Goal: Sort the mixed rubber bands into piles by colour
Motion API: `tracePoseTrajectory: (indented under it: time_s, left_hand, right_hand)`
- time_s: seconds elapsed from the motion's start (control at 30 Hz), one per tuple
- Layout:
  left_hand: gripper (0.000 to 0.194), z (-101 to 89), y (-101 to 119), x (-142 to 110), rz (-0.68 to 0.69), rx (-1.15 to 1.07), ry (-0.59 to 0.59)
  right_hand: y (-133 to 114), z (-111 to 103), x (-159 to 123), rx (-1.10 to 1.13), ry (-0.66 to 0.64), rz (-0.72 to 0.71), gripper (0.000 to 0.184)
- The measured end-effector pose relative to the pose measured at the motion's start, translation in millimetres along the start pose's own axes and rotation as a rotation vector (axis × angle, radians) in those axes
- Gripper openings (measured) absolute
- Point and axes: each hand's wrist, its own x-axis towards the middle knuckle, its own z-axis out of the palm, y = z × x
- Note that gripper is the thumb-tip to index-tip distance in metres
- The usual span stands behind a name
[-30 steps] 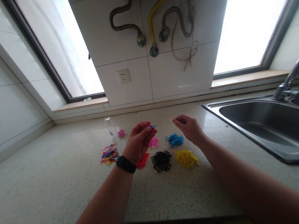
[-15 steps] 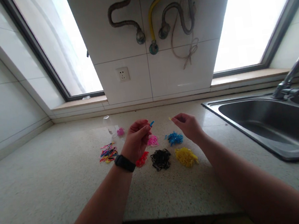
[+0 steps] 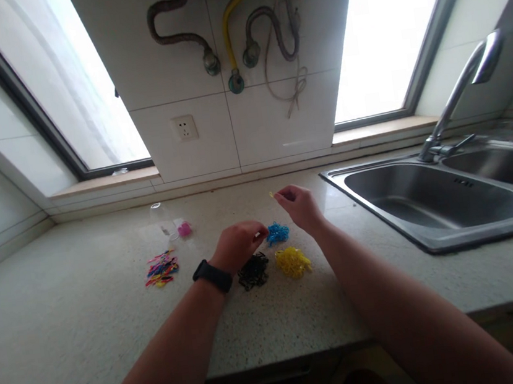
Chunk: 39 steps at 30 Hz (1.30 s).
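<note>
Small loose rubber bands lie in piles sorted by colour on the counter. My right hand [image 3: 302, 207] is raised behind the piles and pinches a yellow rubber band [image 3: 272, 194]. My left hand [image 3: 240, 244], with a black watch on the wrist, is closed with its fingertips at the left edge of the blue pile [image 3: 278, 233]. What those fingers hold, if anything, does not show. Below are the black pile [image 3: 253, 271], partly behind the left hand, and the yellow pile [image 3: 293, 263]. A mixed-colour pile [image 3: 161, 269] sits apart to the left.
A clear plastic container [image 3: 161, 220] stands at the back left beside a pink object [image 3: 185, 228]. At the right is a steel sink [image 3: 431, 244] with a tap [image 3: 452, 90]. A tiled wall with a socket [image 3: 185, 128] rises behind the counter [image 3: 90, 324].
My left hand has lowered from mid-air, where it held a blue band, to the blue pile, and now covers the pink and red piles. The view has swung right; the right hand keeps its yellow band.
</note>
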Motion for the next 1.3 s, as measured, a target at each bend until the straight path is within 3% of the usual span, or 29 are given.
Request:
tracePoseTrajectory:
  time_s: [0.27, 0.5, 0.67, 0.77, 0.93, 1.3]
  left_hand:
    - [0.015, 12.8, -5.0, 5.2, -0.140, 0.190, -0.052]
    - [0.020, 9.8, -4.1, 5.7, -0.124, 0.135, -0.111]
    - [0.027, 7.2, -9.0, 3.8, -0.153, 0.125, -0.009]
    - [0.029, 9.0, -13.7, 3.3, -0.169, 0.156, -0.010]
    - [0.034, 12.4, -19.0, 4.0, -0.094, 0.151, -0.080]
    - [0.037, 10.9, -14.5, 2.8, 0.015, 0.145, -0.085]
  right_hand:
    - [1.5, 2.5, 0.4, -0.024, -0.028, -0.037, 0.025]
    - [-1.1, 2.2, -0.6, -0.043, -0.032, -0.041, 0.024]
    - [-0.6, 0.9, -0.2, -0.047, -0.015, -0.039, 0.023]
    - [-0.6, 0.7, -0.2, -0.039, -0.018, -0.039, 0.024]
    - [-1.0, 0.5, -0.3, -0.022, -0.024, -0.032, 0.023]
    - [-1.1, 1.2, -1.0, -0.016, -0.028, -0.030, 0.024]
